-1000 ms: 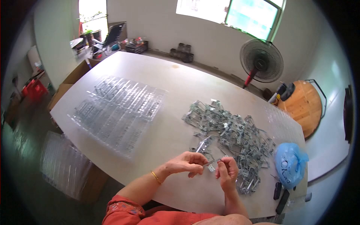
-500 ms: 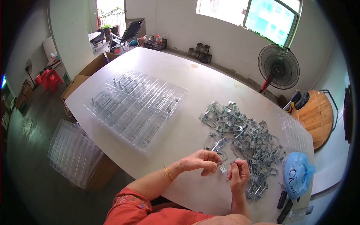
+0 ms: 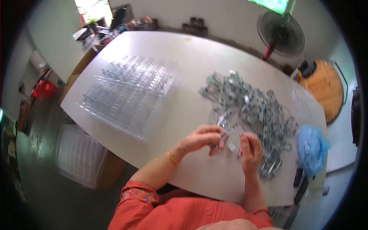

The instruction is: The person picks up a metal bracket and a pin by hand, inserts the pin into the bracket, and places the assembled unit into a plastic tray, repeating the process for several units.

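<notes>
The left hand (image 3: 206, 138) pinches a thin metal bit (image 3: 229, 130), apart from the right hand (image 3: 251, 152), whose hold is too blurry to tell, and the long metal pile (image 3: 264, 115) slants across the counter (image 3: 184, 53), nearest the right hand.

White table (image 3: 184, 57), bearing a heap of small grey metal brackets (image 3: 249, 100), tangled. Left hand (image 3: 205, 138), gold bracelet (image 3: 171, 158) at wrist, with thin metal piece (image 3: 227, 134) between fingers, blurred. Right hand (image 3: 252, 150), just beside, fingers curled, contents too blurred to tell. Clear compartmented plastic trays (image 3: 126, 96), metal parts inside, at table's left. Blue plastic bag (image 3: 312, 147), right of heap. More clear trays (image 3: 78, 157), below table's left edge. Pedestal fan (image 3: 280, 34), beyond far edge. Round wooden tabletop (image 3: 322, 90), at far right.
</notes>
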`<state>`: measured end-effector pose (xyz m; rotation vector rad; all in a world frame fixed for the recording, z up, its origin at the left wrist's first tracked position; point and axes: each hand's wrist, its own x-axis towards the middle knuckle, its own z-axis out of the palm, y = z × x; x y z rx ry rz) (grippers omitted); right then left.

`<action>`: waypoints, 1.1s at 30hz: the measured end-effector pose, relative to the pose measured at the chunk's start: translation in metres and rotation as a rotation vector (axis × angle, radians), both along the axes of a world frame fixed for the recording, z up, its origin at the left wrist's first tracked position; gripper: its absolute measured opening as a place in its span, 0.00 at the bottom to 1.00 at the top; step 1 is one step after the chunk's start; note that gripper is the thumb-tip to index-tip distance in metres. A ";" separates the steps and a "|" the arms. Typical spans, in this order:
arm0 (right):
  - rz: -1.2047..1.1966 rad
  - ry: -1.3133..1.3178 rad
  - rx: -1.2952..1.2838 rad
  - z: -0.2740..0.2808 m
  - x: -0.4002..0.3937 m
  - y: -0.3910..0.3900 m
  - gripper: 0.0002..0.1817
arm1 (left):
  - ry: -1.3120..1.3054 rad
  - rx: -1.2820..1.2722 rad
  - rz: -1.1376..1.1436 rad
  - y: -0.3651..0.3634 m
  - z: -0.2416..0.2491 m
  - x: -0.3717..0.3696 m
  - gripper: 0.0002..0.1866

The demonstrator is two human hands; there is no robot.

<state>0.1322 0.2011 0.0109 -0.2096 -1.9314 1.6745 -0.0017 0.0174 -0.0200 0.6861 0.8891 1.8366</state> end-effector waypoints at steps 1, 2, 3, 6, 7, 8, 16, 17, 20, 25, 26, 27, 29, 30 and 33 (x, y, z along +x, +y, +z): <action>0.001 -0.013 -0.025 0.004 0.000 -0.002 0.05 | -0.029 -0.009 0.002 0.000 0.000 0.000 0.22; 0.004 -0.025 -0.046 0.006 0.001 -0.004 0.06 | -0.044 -0.006 0.015 0.000 0.005 0.001 0.24; 0.036 0.004 -0.069 0.004 0.002 -0.003 0.07 | -0.020 -0.026 0.031 0.000 0.006 0.001 0.26; 0.022 -0.005 -0.053 0.004 0.002 -0.001 0.08 | -0.026 0.003 0.011 0.000 0.007 0.002 0.26; 0.028 -0.013 -0.061 0.007 0.001 -0.001 0.08 | -0.027 0.009 0.022 0.000 0.008 0.003 0.26; 0.038 -0.019 -0.069 0.009 0.001 -0.002 0.08 | -0.028 0.015 0.036 0.001 0.009 0.003 0.26; 0.042 -0.055 0.105 0.006 0.003 0.001 0.07 | 0.013 -0.024 0.017 0.003 0.007 0.005 0.26; 0.045 -0.035 0.118 0.004 0.002 0.002 0.06 | 0.017 -0.023 0.011 0.003 0.006 0.005 0.26; 0.046 -0.011 0.145 0.003 0.001 0.002 0.05 | 0.008 -0.032 -0.021 0.002 0.009 0.005 0.22; 0.042 -0.029 0.185 0.006 0.001 0.001 0.03 | 0.021 -0.049 -0.033 0.001 0.010 0.004 0.21; 0.043 -0.035 0.185 0.005 0.001 0.001 0.02 | 0.038 -0.054 -0.040 0.000 0.009 0.003 0.20; 0.044 -0.041 0.185 0.005 0.001 0.001 0.02 | 0.041 -0.052 -0.039 0.000 0.007 0.003 0.20; 0.052 -0.058 0.198 0.002 0.003 0.003 0.02 | 0.104 -0.130 -0.027 0.001 0.005 0.003 0.25; 0.059 -0.079 0.206 0.003 0.003 0.004 0.02 | 0.096 -0.163 -0.012 0.000 0.007 0.005 0.25; 0.168 -0.163 -0.069 0.008 0.006 0.001 0.03 | 0.154 -0.181 -0.001 0.001 0.010 0.007 0.24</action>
